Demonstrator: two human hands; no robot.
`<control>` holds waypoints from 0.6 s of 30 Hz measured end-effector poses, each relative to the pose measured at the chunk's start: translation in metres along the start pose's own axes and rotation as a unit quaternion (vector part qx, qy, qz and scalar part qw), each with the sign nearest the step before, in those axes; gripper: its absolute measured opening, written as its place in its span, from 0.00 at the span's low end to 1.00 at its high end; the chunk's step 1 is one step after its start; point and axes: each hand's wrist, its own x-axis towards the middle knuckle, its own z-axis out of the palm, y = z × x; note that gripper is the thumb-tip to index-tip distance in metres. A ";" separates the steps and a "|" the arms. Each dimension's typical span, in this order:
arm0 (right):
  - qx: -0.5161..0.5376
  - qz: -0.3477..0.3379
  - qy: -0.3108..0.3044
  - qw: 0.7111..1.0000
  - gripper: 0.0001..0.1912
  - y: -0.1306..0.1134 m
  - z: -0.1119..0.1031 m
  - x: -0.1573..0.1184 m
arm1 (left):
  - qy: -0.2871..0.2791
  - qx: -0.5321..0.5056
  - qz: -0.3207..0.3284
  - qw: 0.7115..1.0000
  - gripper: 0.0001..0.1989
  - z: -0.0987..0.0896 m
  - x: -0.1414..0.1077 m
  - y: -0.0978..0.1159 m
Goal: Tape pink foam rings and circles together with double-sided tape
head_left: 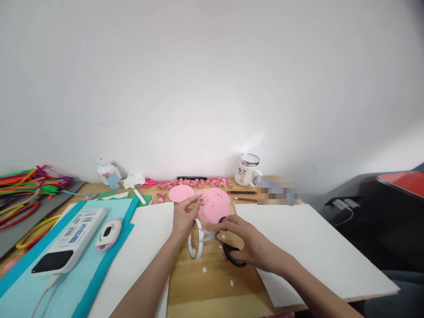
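My left hand (187, 216) is closed, pinching at the fingertips, with a thin white roll of tape (190, 242) hanging from it. My right hand (243, 240) has its fingers in the black handles of a pair of scissors (228, 252). The scissor blades (208, 236) point left and reach the tape roll's right side; whether they touch it I cannot tell. Just beyond my hands lie a large pink paper spiral (217, 205) and a pink paper disc (181, 193). Small white bits, such as this square (204, 270), lie scattered on the wooden table below the scissors.
White sheets lie at left (145, 234) and right (314, 247). Small pink rolled pieces (192, 183), a marker (192, 178) and a mug (247, 172) line the wall. A power bank (74, 238) rests on blue paper (122, 210); pipe cleaners (29, 185) crowd the far left.
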 end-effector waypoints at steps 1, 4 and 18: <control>0.000 0.001 -0.001 1.000 0.25 0.000 0.001 0.001 | -0.003 0.000 -0.002 1.000 0.18 0.000 0.000 -0.001; 0.005 0.002 -0.012 1.000 0.24 -0.002 0.002 0.004 | -0.005 -0.004 -0.006 1.000 0.18 0.000 0.000 -0.001; 0.026 0.009 -0.048 0.998 0.28 -0.002 -0.001 0.005 | -0.017 -0.001 0.011 1.000 0.19 -0.001 0.001 -0.006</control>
